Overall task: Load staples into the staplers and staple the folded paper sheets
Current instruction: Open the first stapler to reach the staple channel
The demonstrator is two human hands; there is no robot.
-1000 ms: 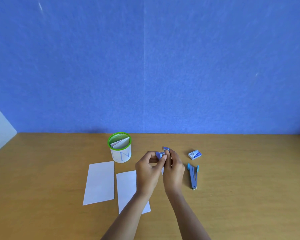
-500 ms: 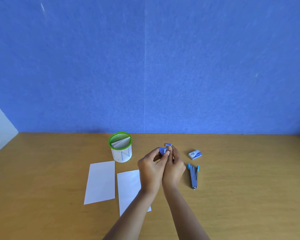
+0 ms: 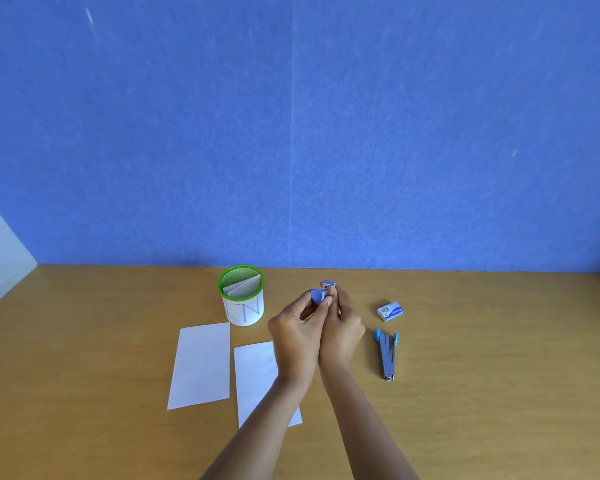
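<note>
Stapler [image 3: 321, 292] pinched between both your hands, above the middle of the tabletop [image 3: 499, 375], toward its far edge.
Your left hand [image 3: 297, 336] and right hand [image 3: 340, 332] both curl round it. A second stapler [image 3: 388, 355] lies open to their right, with the staple box [image 3: 390, 311] behind it. The folded sheets [image 3: 201, 365] lie to the left, in front of the green-rimmed cup [image 3: 243, 310].

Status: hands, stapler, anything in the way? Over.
Left hand, right hand both grip blue stapler. Second stapler open on table, right of hands. Nothing in the way.

Wooden table [image 3: 118, 427] — sheets [image 3: 201, 365], cup [image 3: 244, 308], stapler [image 3: 388, 355], staple box [image 3: 390, 311].
</note>
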